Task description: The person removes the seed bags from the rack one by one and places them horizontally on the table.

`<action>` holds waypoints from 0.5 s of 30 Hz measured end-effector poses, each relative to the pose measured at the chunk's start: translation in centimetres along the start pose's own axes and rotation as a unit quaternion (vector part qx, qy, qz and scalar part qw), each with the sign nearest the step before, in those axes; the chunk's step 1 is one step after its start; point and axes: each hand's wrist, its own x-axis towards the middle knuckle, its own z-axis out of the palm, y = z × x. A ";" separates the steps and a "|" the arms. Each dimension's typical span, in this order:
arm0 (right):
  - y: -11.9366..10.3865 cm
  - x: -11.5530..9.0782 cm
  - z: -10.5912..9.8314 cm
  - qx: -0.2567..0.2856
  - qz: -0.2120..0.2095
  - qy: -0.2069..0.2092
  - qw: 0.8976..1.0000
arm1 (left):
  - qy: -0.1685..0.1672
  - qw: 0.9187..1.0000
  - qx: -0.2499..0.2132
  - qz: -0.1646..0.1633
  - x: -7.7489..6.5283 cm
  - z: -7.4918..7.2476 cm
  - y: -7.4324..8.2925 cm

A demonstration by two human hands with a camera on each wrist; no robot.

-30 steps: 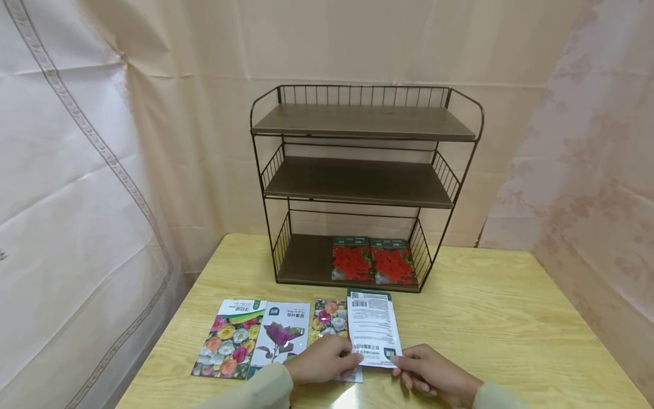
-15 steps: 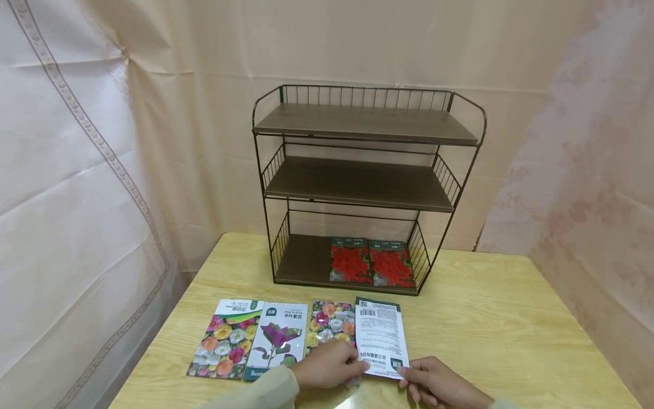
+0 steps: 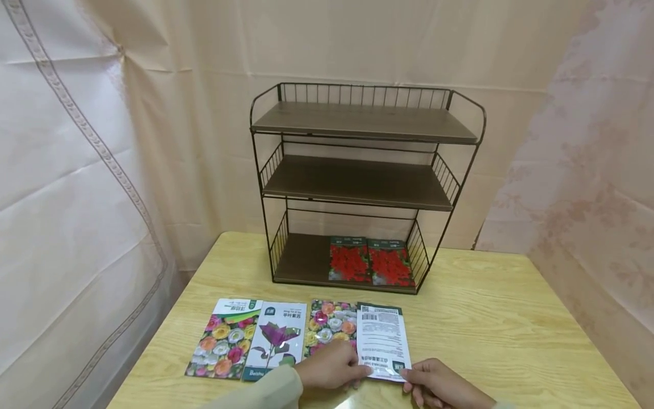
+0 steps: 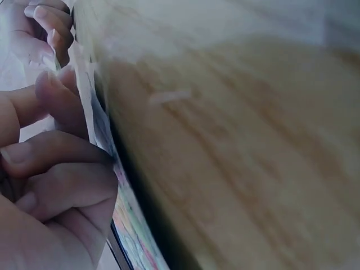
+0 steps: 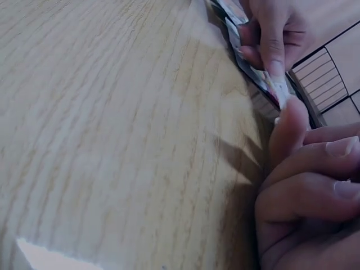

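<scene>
A white seed packet (image 3: pixel 383 338), its printed back upward, lies at the right end of a row on the table. My left hand (image 3: pixel 332 364) pinches its near left corner, thumb on top. At the near right corner, my right hand (image 3: pixel 434 383) grips it between thumb and fingers. Under the left hand is a flower-printed seed packet (image 3: pixel 332 321), its lower part covered. In the left wrist view, curled fingers (image 4: pixel 67 180) sit at the packet's edge. The right wrist view has the right thumb (image 5: pixel 289 129) on that edge, with the left hand (image 5: pixel 278 34) beyond.
Further left lie a purple-plant packet (image 3: pixel 276 335) and another flower packet (image 3: pixel 225 338). Behind them stands a three-tier shelf rack (image 3: pixel 357 179) with a black wire frame. Two red-flower packets (image 3: pixel 349 260) lie on its bottom shelf. Bare wood table (image 3: pixel 485 312) extends to the right.
Both hands have shifted the white packet right and toward the person, bringing it down beside the flower packet. More of that flower packet shows now.
</scene>
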 end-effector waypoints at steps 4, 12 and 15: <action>-0.2 -0.1 0.0 -0.006 0.016 0.009 1.000 | -0.020 1.000 0.019 -0.013 -0.1 -0.4 0.3; -0.1 -0.2 0.1 -0.013 0.042 0.014 0.999 | -0.052 0.998 0.034 -0.018 -0.3 -1.0 0.7; 0.0 -0.2 0.1 -0.022 0.051 0.024 0.998 | -0.056 0.998 0.036 -0.019 -0.4 -1.0 0.7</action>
